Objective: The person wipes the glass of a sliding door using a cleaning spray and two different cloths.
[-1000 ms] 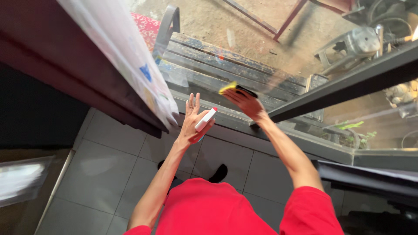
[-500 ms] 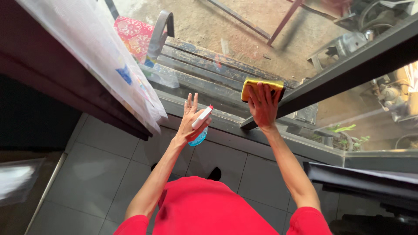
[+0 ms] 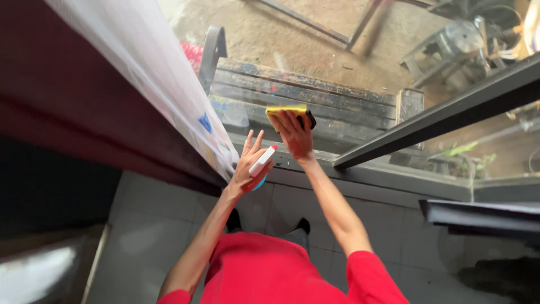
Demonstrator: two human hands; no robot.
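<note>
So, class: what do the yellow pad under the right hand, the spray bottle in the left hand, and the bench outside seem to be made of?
Yellow pad: likely soft sponge with a dark backing, matte.
Spray bottle: looks like plastic, with a smooth white head, red tip and blue see-through body.
Bench: seemingly wooden slats, dark, worn and scuffed, on a curved grey metal-looking frame.
</note>
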